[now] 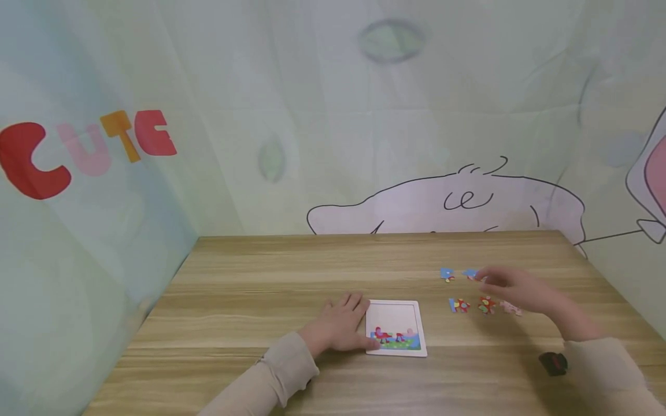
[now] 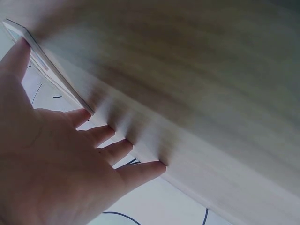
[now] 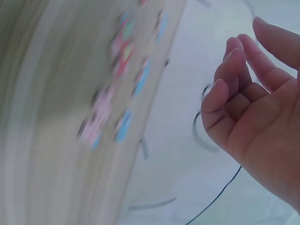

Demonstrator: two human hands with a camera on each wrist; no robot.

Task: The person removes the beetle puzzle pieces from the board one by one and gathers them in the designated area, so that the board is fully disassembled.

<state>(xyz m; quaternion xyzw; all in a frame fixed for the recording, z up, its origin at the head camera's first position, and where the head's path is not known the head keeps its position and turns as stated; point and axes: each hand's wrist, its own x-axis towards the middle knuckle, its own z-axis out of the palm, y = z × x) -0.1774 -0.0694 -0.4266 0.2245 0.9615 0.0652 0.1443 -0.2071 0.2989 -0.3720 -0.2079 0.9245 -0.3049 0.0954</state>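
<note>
A square white-rimmed puzzle board (image 1: pixel 392 315) lies on the table, its bottom strip filled with blue, green and red picture pieces. My left hand (image 1: pixel 340 325) rests at the board's left edge, fingers spread; in the left wrist view its thumb (image 2: pixel 16 61) touches the board's rim. Above the loose puzzle pieces hovers my right hand (image 1: pixel 525 292), its fingers loosely bent and nothing held. Under and beside it lie blue pieces (image 1: pixel 447 274), a red spotted piece (image 1: pixel 486 304) and a pink piece (image 1: pixel 512 309), partly hidden by the hand. The right wrist view shows these pieces blurred.
A small black object with a red mark (image 1: pixel 554 364) lies near the right sleeve. The wooden table (image 1: pixel 270 266) ends at a printed curtain (image 1: pixel 234 144) behind and on the left.
</note>
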